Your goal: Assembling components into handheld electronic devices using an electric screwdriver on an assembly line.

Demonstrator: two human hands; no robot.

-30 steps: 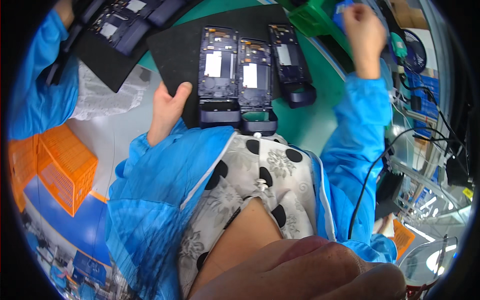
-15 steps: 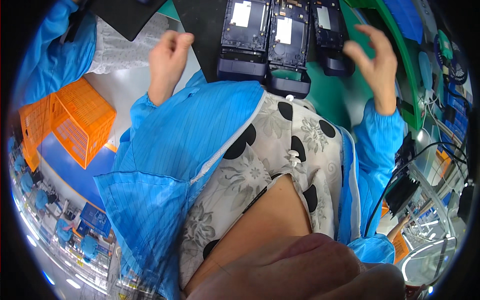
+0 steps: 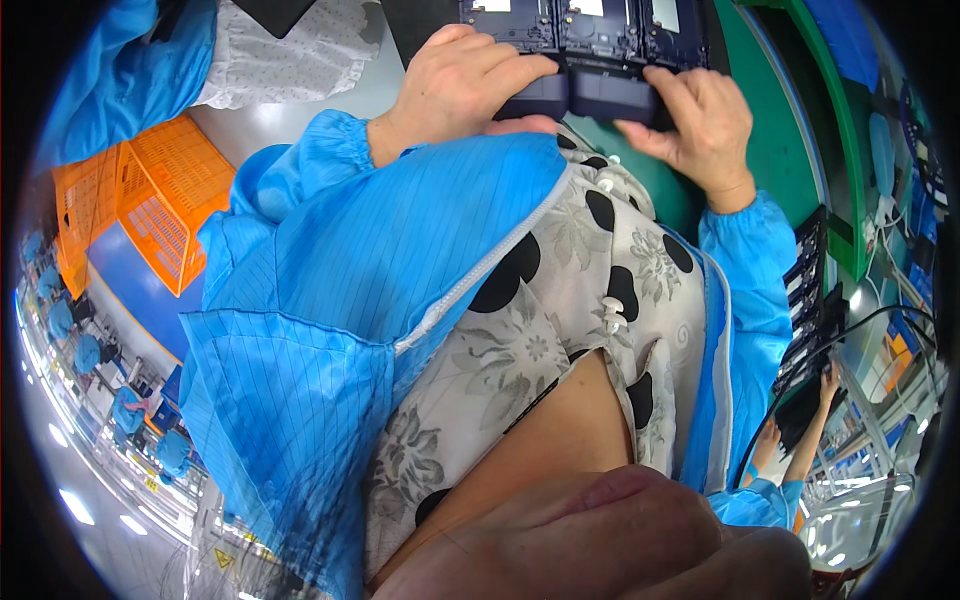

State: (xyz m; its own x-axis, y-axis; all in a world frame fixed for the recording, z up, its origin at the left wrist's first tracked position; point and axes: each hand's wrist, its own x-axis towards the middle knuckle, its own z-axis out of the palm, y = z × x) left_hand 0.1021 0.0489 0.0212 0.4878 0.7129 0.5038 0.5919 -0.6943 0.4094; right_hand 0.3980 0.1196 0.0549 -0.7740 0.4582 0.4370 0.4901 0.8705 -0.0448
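Note:
Three dark plastic device housings lie side by side at the top, open faces up, with white rectangles and small parts inside. My left hand (image 3: 455,88) grips the near end of the left housing (image 3: 532,97), fingers on top and thumb below. My right hand (image 3: 703,125) closes on the right corner of the middle housing's (image 3: 608,97) near end, index finger above and thumb low. Behind my right fingers, the near end of the right housing (image 3: 683,48) is hidden. The far ends run out of the picture.
Green matting (image 3: 755,110) covers the bench, with a green raised rim (image 3: 815,130) on the right. An orange crate (image 3: 165,200) stands at the left. Another person's blue sleeve (image 3: 95,110) shows at the upper left, and a person's arm (image 3: 815,415) at the right.
Both hands were raised apart from the housings; they have come inward and taken hold of the near ends. The housings now sit closer together and higher in the picture.

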